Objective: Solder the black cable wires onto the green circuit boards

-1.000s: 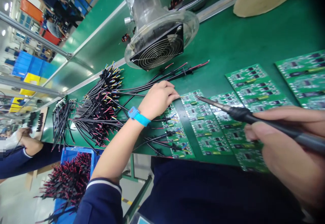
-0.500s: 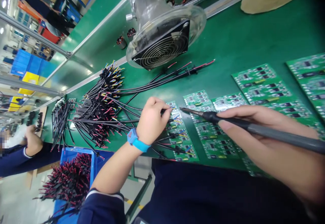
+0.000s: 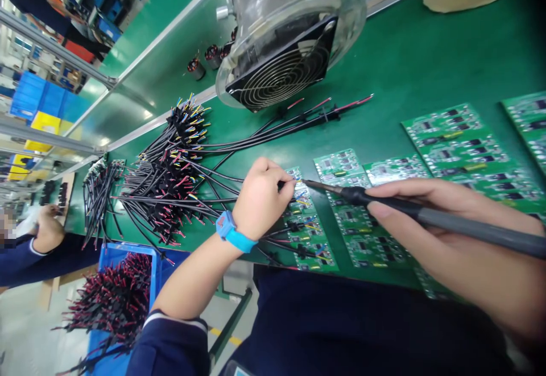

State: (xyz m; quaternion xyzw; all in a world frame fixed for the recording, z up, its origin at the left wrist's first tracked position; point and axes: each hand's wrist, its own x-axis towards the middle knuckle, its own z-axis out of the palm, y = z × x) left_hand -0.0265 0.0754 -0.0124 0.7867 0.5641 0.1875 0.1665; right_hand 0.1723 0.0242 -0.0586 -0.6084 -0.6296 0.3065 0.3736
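Apparently at soldering stage, gripping soldering iron [image 3: 426, 217] in right hand [image 3: 460, 268], seemingly pinching a thin wire [image 3: 299, 181] in left hand [image 3: 262, 197] over a circuit board [image 3: 313, 234] laid on green bench [image 3: 426, 63], with iron tip [image 3: 309, 183] just beside; likely requires steady contact next.

Left hand [image 3: 264, 199]: back up, thumb and index pinched together just beside the tip of the iron [image 3: 443, 222]. Left forearm [image 3: 191, 282] slants up toward that tip. Right hand [image 3: 460, 271]: pen grip around the iron, thumb and index forward.
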